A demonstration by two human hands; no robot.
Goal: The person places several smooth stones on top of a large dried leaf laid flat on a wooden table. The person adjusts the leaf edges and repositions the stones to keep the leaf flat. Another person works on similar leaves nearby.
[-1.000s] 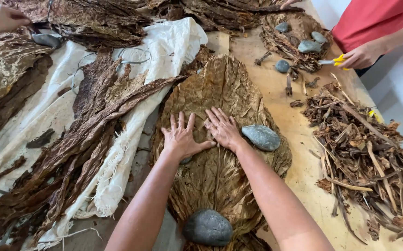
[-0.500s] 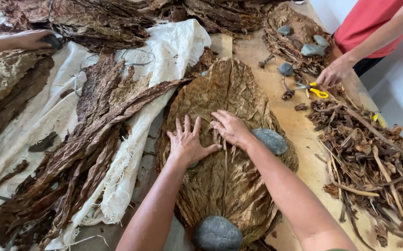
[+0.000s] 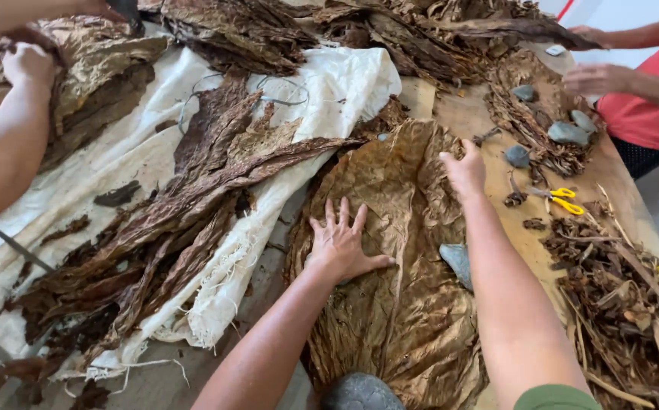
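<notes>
The left hand (image 3: 341,244) lies flat with its fingers spread on the big brown leaf (image 3: 390,266), gripping nothing, much as it did half a second ago. The right hand (image 3: 466,171) has moved: earlier it lay just beside the left, close to the grey stone (image 3: 457,262); now it has reached forward to the far right edge of the leaf, and the stone sits behind it, partly hidden under the forearm. Its fingers curl over the leaf's edge, but whether they pinch it cannot be told. The leaf spreads under both hands, on the wooden table (image 3: 527,243). A second stone (image 3: 360,393) weighs the near end of the leaf, below the left wrist. To the left of the left hand, dark leaves (image 3: 178,228) lie on a white cloth (image 3: 329,91). Beyond the right hand lie the yellow scissors (image 3: 561,199), now let go by the other person in red (image 3: 648,99), whose hand (image 3: 595,78) has lifted away. A heap of stems (image 3: 625,304) lies to the right.
</notes>
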